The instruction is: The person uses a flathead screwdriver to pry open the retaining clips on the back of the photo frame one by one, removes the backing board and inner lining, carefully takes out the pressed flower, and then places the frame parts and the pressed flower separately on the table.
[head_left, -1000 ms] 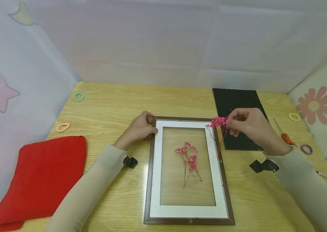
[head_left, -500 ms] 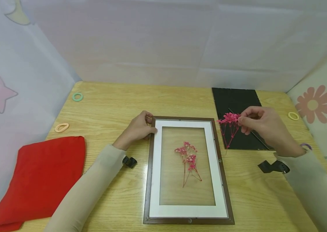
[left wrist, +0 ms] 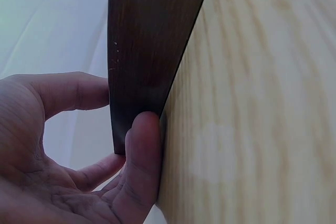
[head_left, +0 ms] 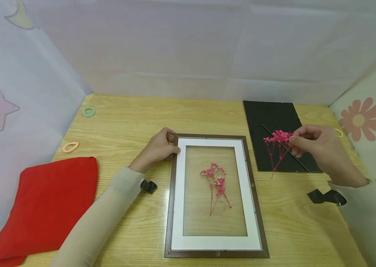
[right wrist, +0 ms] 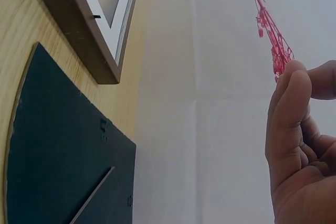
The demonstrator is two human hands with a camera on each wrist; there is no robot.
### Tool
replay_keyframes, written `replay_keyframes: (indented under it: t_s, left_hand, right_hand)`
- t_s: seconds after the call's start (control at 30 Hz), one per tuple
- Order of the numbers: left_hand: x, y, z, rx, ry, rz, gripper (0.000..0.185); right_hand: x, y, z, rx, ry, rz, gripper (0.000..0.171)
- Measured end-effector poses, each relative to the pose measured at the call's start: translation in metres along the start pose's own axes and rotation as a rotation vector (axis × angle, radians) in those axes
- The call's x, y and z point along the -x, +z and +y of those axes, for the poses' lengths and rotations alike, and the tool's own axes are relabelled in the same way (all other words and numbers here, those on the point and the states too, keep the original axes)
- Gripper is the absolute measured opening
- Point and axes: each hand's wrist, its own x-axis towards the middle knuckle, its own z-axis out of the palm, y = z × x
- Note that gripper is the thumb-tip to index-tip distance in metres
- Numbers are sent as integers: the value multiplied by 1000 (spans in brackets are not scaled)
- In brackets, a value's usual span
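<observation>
My left hand (head_left: 157, 150) grips the upper left corner of a brown picture frame (head_left: 258, 207) with a white mat, lying on the wooden table. In the left wrist view, the thumb and fingers hold the frame's dark side (left wrist: 147, 30) from opposite faces. Inside the mat opening lie pink dried flowers (head_left: 220, 182) with thin red stems. Above the black backing board, right of the frame, my right hand (head_left: 326, 154) pinches a sprig of pink dried flowers (head_left: 280, 136) by its blossoms, stems hanging down. The right wrist view shows this sprig (right wrist: 279, 51) at the fingertips.
The black backing board (head_left: 254, 111) with a thin strut lies at the back right. A folded red cloth (head_left: 54, 204) is at the left. Orange (head_left: 70, 147), green (head_left: 89, 112) and yellow (head_left: 339, 132) rings lie near the table's edges. Pale curtains surround the table.
My right hand has moved right with the pink sprig, from over the frame's upper right corner to over the backing board. My left hand stays at the frame's corner.
</observation>
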Motion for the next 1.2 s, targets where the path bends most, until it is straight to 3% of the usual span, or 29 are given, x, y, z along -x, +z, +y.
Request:
replay_keyframes:
  t_s: [0.17,0.43,0.5,0.7,0.8,0.93,1.2]
  left_hand:
    - [0,-1,-1,4,-1,1,67]
    - [0,-1,-2,-5,4,3,67]
    - [0,-1,-2,-9,4,5,67]
    - [0,-1,-2,-10,-2,0,66]
    - [-1,0,-2,-7,-5,-2,66]
    - [-1,1,-2,-5,-2,0,66]
    - [0,-1,-2,-12,11,-4,66]
  right_hand:
    - [4,-7,8,-111,6,-1,7]
    - [12,-16,25,-172,19,6,7]
    - [15,-18,29,-112,21,24,9]
    - [24,-20,46,-80,76,-8,7]
    - [28,-19,54,31,115,-28,9]
    - [31,-14,67,79,119,-69,13]
    - [34,2,93,67,116,-127,15]
